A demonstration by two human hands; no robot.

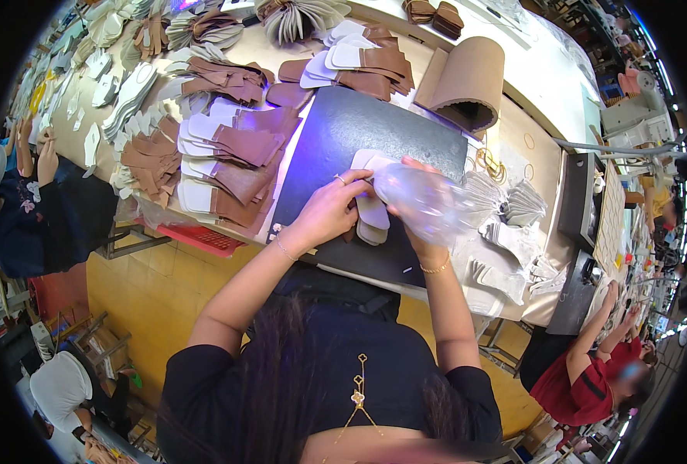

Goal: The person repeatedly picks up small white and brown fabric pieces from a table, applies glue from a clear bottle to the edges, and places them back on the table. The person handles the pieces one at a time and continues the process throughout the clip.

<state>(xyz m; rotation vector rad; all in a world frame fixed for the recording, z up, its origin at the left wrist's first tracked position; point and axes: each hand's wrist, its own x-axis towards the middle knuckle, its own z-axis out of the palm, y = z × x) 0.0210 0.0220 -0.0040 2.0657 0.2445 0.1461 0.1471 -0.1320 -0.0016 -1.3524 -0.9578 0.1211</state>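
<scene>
My left hand [329, 209] is over the dark cutting mat, its fingers bent and closed at the edge of a few white rounded pieces [373, 219]. Opposite it, my right hand [428, 232] is partly covered by a crumpled clear plastic bag [424, 197], which it grips. Another white rounded end [364, 158] shows above my left fingertips. Part of a brown piece is visible beneath the left hand. The plastic's glare blurs most of my right fingers, and how they meet the white pieces is hidden. The dark mat [359, 120] lies under both hands.
Stacks of brown-and-white pieces [235, 151] lie left of the mat, with more [363, 62] beyond it. A curled brown sheet [467, 81] stands at the far right. Fanned whitish pieces [509, 243] and rubber bands [492, 166] lie rightward. Other people work on both sides.
</scene>
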